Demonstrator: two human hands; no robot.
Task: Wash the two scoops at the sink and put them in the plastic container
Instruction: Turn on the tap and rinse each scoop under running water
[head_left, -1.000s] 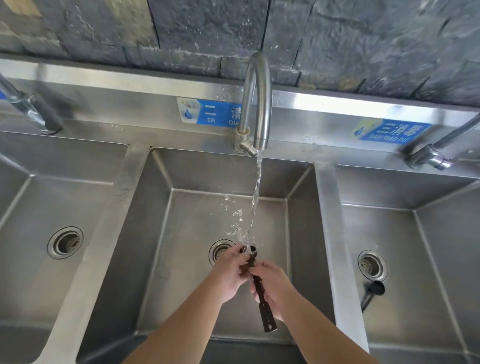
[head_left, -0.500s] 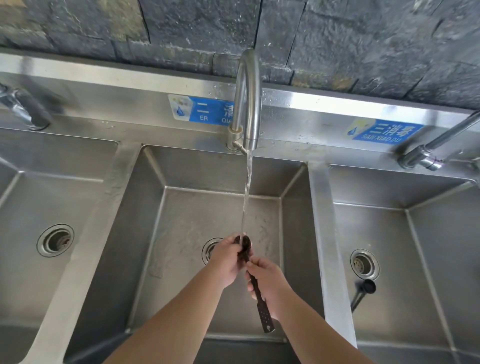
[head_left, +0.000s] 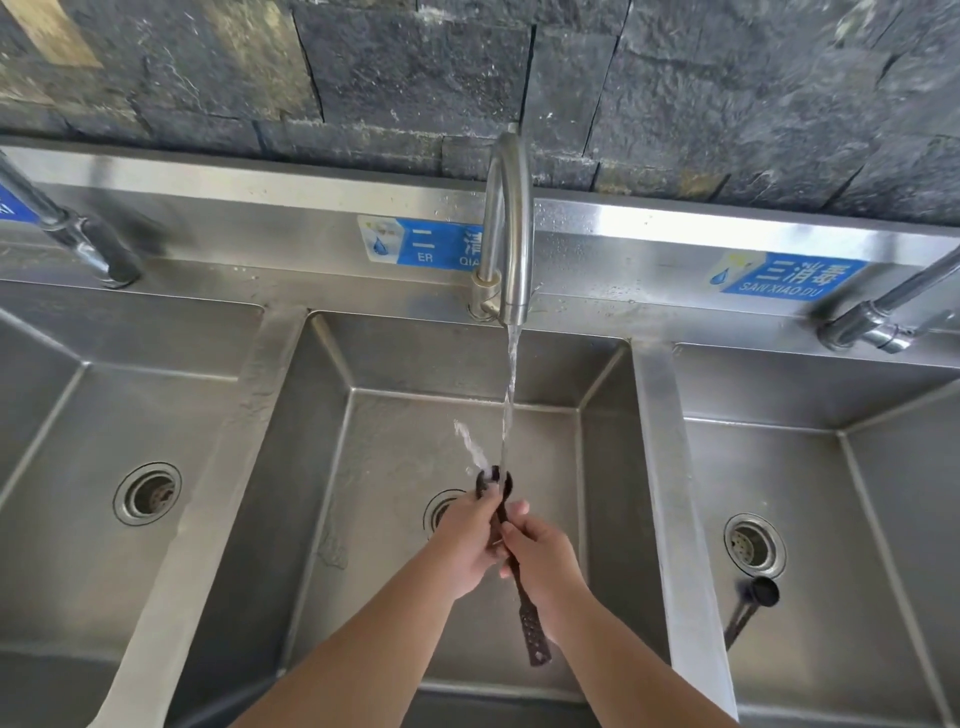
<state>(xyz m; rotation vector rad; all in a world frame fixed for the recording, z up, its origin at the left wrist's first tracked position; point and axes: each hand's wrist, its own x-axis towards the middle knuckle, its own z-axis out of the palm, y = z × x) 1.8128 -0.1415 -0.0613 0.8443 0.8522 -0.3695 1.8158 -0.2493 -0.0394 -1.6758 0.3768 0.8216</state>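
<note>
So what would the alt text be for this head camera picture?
Two hands, left and right, hold a dark scoop under the running tap over the middle basin. A second scoop lies in the right basin.

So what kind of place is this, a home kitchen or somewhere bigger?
Probably a commercial kitchen's washing-up station. It has a three-basin stainless steel sink, each basin under its own tap, like the middle tap now running. Blue labels on the splashback apparently mark each basin's stage.

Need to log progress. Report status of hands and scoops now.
Left hand and right hand both gripping brown scoop under faucet stream. Black scoop waiting in right basin. Nothing in the way.
</note>
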